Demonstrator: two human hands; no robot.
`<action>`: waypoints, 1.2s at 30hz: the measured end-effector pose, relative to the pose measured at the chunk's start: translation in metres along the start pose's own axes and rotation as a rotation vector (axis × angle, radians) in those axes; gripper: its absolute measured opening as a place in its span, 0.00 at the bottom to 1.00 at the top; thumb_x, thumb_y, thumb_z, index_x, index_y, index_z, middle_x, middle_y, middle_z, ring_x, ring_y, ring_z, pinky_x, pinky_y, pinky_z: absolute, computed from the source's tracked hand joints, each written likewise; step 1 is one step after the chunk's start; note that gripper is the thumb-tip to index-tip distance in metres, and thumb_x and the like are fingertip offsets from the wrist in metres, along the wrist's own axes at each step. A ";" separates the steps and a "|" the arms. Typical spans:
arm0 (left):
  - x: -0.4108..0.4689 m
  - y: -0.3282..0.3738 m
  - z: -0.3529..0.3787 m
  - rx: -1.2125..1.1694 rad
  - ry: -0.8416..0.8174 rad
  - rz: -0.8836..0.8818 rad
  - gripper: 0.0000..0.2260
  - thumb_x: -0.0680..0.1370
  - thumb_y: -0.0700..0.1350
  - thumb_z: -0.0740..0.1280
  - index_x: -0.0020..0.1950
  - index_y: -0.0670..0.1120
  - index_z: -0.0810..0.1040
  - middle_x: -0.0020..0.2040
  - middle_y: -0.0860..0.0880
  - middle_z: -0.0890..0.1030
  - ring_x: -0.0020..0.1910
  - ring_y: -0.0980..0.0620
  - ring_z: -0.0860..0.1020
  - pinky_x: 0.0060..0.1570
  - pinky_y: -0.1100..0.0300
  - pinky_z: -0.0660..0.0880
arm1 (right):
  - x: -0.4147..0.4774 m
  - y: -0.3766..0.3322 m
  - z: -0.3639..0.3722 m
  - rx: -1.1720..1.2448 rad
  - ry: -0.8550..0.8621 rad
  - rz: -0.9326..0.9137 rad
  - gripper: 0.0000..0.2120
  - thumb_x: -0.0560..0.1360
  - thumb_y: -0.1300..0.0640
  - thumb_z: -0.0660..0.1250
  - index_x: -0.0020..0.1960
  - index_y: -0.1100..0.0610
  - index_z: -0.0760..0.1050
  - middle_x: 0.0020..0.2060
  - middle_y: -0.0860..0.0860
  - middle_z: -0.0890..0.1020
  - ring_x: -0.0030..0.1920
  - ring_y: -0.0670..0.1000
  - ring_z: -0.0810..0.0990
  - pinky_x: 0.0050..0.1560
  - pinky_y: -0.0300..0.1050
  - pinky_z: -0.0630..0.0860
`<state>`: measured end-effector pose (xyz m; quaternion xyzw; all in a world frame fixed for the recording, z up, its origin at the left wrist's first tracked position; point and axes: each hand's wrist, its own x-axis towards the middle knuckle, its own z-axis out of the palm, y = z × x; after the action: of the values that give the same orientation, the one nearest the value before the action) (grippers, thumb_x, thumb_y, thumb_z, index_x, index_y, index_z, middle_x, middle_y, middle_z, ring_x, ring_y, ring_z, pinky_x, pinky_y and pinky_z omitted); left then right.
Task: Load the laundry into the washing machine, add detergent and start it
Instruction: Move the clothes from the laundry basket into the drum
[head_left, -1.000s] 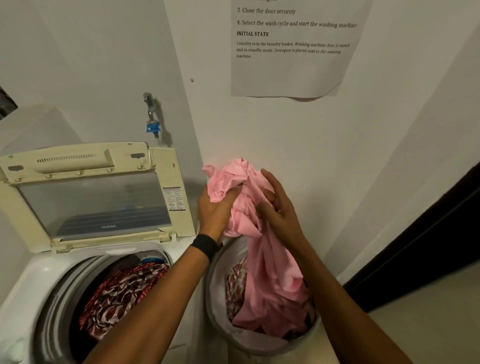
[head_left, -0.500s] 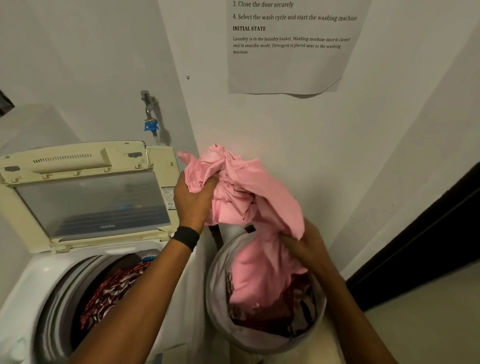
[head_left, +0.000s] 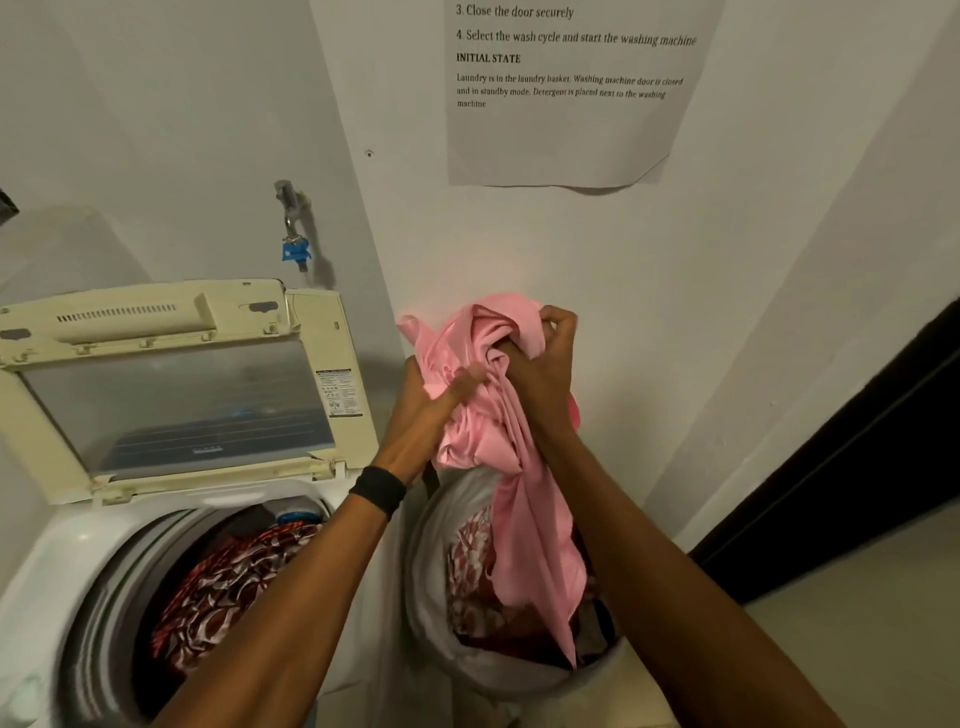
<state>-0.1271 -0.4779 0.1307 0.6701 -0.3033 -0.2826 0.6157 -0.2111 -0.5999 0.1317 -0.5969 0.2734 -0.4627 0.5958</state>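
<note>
A pink garment (head_left: 524, 499) is bunched above the round white laundry basket (head_left: 431, 561), its tail hanging down into it. My left hand (head_left: 431, 410) grips the bundle from the left and my right hand (head_left: 545, 369) grips its top from the right. Red and white patterned clothes (head_left: 467, 556) lie in the basket. The top-loading washing machine (head_left: 57, 571) stands to the left with its lid (head_left: 171, 384) raised. A red patterned cloth (head_left: 223, 582) lies in the drum. No detergent is in view.
A tap with a blue fitting (head_left: 296, 249) juts from the wall above the machine. An instruction sheet (head_left: 571, 93) is taped to the wall. A dark doorway (head_left: 857, 457) runs along the right side over a pale floor (head_left: 857, 623).
My right hand rose from inside the basket to the top of the pink bundle. My left hand moved right with the garment, away from the machine's lid.
</note>
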 end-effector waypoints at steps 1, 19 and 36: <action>0.000 -0.001 0.002 0.065 -0.001 0.013 0.42 0.64 0.68 0.76 0.72 0.52 0.69 0.64 0.50 0.81 0.62 0.54 0.81 0.62 0.56 0.78 | 0.000 0.001 0.002 0.011 0.001 0.018 0.24 0.70 0.56 0.74 0.58 0.57 0.64 0.47 0.52 0.78 0.39 0.37 0.80 0.40 0.33 0.76; 0.027 -0.024 0.004 -0.137 0.377 0.060 0.31 0.66 0.50 0.84 0.66 0.51 0.79 0.58 0.53 0.86 0.58 0.54 0.84 0.62 0.47 0.81 | -0.044 0.070 -0.043 -0.412 -0.294 -0.023 0.62 0.66 0.37 0.80 0.81 0.36 0.35 0.82 0.37 0.44 0.83 0.49 0.47 0.80 0.61 0.57; 0.013 -0.019 -0.014 0.213 0.361 0.184 0.33 0.62 0.62 0.79 0.62 0.51 0.74 0.51 0.62 0.79 0.46 0.72 0.78 0.41 0.79 0.69 | -0.024 -0.022 -0.077 -0.045 0.156 -0.134 0.20 0.71 0.62 0.63 0.60 0.45 0.70 0.40 0.47 0.80 0.35 0.45 0.77 0.34 0.38 0.72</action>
<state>-0.1071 -0.4775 0.1129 0.7405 -0.2762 -0.0675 0.6090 -0.2935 -0.6110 0.1364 -0.5890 0.2888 -0.5404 0.5270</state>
